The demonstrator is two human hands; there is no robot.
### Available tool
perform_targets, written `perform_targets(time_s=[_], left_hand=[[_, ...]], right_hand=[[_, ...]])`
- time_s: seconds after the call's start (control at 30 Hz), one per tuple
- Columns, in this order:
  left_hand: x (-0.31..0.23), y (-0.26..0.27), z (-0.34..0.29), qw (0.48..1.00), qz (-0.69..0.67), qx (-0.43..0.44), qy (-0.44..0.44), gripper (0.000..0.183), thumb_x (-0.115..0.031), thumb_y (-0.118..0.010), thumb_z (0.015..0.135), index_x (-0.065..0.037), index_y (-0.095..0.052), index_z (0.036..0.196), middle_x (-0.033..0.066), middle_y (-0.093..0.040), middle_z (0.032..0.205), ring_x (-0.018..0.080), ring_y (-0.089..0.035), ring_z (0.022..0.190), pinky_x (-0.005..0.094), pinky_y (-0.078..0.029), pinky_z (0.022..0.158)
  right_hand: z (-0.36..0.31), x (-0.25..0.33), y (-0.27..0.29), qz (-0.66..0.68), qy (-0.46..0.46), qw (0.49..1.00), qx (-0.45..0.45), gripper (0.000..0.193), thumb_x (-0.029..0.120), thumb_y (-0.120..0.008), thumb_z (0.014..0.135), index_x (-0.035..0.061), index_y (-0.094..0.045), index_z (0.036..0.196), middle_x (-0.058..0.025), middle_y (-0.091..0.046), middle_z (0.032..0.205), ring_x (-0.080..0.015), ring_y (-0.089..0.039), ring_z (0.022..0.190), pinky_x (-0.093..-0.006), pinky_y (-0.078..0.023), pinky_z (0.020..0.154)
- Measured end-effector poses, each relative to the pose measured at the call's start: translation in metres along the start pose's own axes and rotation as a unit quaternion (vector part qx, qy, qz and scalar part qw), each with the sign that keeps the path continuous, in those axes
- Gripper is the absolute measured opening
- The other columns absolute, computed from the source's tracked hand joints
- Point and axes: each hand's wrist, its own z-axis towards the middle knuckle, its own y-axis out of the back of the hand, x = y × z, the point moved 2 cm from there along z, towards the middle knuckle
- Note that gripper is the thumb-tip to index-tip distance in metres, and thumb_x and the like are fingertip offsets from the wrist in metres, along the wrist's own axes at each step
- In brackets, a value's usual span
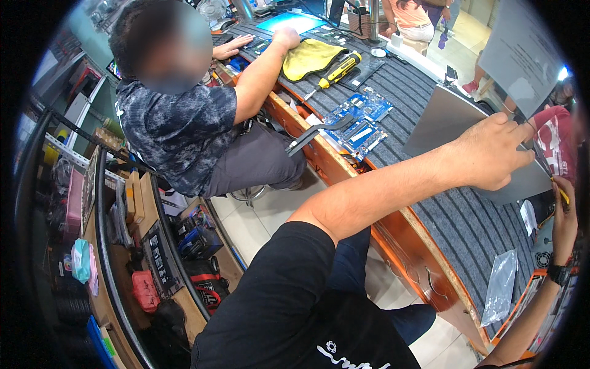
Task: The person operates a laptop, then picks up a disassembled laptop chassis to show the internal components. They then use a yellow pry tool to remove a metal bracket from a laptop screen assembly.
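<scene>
My left hand (pixel 495 150) reaches across the bench, its fingers closed over the edge of a thin grey laptop-like panel (pixel 444 120) that is tilted up from the mat. At the far right is my right hand (pixel 564 212), closed round a slim tool with a yellow handle (pixel 563 196), close to the panel's right edge. The tool's tip is hard to make out. Left of the panel lie blue circuit boards (pixel 362 117), with black tweezers (pixel 322 130) over the bench's edge. Nearby rest a yellow-and-black screwdriver (pixel 337 72) and a yellow cloth (pixel 310 58).
A co-worker (pixel 178 129) sits to my left, one hand (pixel 286 38) by the cloth. A clear plastic bag (pixel 501 286) lies on the striped grey mat (pixel 455 224). Orange drawers (pixel 424 270) line the bench; stocked shelves (pixel 141 230) stand behind. People (pixel 413 21) are beyond the bench.
</scene>
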Motion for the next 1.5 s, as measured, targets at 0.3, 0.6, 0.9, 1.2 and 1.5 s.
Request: perform_targets(time_s=[0.3, 0.6, 0.9, 1.2, 1.5], left_hand=[[-0.004, 0.005, 0.003, 0.999, -0.011, 0.041, 0.000, 0.060, -0.023, -0.078, 0.077, -0.013, -0.068, 0.136, 0.0177, -0.063, 0.127, 0.0324, -0.062, 0.121, 0.0459, -0.048, 0.100], [-0.014, 0.021, 0.017, 0.988, -0.031, 0.149, 0.035, 0.071, -0.005, -0.060, 0.079, -0.019, -0.060, 0.148, 0.0147, -0.062, 0.131, 0.0342, -0.061, 0.118, 0.0468, -0.045, 0.104], [-0.019, 0.025, 0.017, 0.987, -0.042, 0.150, 0.044, 0.070, -0.005, -0.060, 0.079, -0.018, -0.061, 0.147, 0.0161, -0.062, 0.132, 0.0349, -0.060, 0.120, 0.0471, -0.045, 0.105], [-0.020, 0.028, 0.015, 0.988, -0.051, 0.139, 0.046, 0.068, -0.007, -0.063, 0.080, -0.019, -0.062, 0.147, 0.0142, -0.063, 0.128, 0.0337, -0.062, 0.117, 0.0464, -0.046, 0.104], [-0.045, 0.040, 0.013, 0.990, -0.040, 0.118, 0.060, 0.043, -0.004, -0.070, 0.092, -0.015, -0.070, 0.133, 0.0070, -0.068, 0.111, 0.0265, -0.065, 0.104, 0.0408, -0.048, 0.088]], right_hand=[[0.008, 0.038, 0.016, 0.051, -0.004, 0.999, -0.017, 0.020, 0.012, -0.065, 0.104, -0.0018, -0.073, 0.115, -0.0102, -0.076, 0.104, -0.0144, -0.069, 0.095, -0.0279, -0.052, 0.087], [0.027, 0.058, 0.036, 0.070, 0.048, 0.996, 0.018, 0.023, 0.023, -0.073, 0.100, 0.0016, -0.077, 0.110, -0.0085, -0.078, 0.099, -0.0147, -0.073, 0.093, -0.0310, -0.056, 0.088], [0.022, 0.069, 0.032, 0.101, 0.071, 0.992, -0.001, 0.019, 0.018, -0.075, 0.098, 0.0022, -0.077, 0.109, -0.0072, -0.078, 0.097, -0.0160, -0.074, 0.090, -0.0306, -0.057, 0.083], [-0.004, 0.084, -0.001, 0.151, 0.061, 0.964, -0.208, 0.012, 0.011, -0.077, 0.094, 0.0035, -0.078, 0.104, -0.0072, -0.079, 0.098, -0.0202, -0.075, 0.086, -0.0310, -0.057, 0.078], [-0.063, 0.088, 0.018, 0.455, -0.112, 0.836, -0.285, 0.023, 0.019, -0.073, 0.103, -0.0020, -0.070, 0.114, -0.0100, -0.075, 0.105, -0.0126, -0.070, 0.090, -0.0260, -0.057, 0.081]])
